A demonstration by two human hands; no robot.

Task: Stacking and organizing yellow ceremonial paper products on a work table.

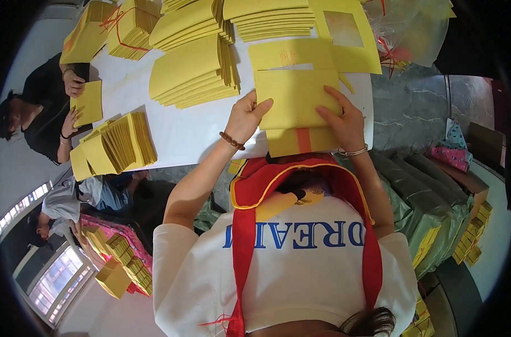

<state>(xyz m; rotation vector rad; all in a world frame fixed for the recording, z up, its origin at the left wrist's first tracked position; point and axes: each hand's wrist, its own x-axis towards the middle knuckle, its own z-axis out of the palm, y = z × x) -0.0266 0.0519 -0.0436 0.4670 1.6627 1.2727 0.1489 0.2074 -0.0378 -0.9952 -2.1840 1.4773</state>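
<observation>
In front of me at the table edge lies a folded sheet of yellow paper [296,92]. My left hand [247,117] pinches its left edge, thumb on top and fingers underneath. My right hand [346,122] grips the right side, with thumb and forefinger spread over the surface. Under the near edge of this sheet, another yellow piece [282,144] with an orange-red band shows. Just beyond it lies yellow paper [289,51] with a faint red print. A larger yellow sheet with a pale square patch [345,29] is at the far right.
Fanned stacks of yellow paper [188,73] cover the white table [199,126], with another stack [117,146] at left. A tied bundle [133,28] stands far left. Across the table, a person's hand [70,121] holds yellow paper. Green-wrapped packs [412,202] stand right; a clear bag [407,28] sits far right.
</observation>
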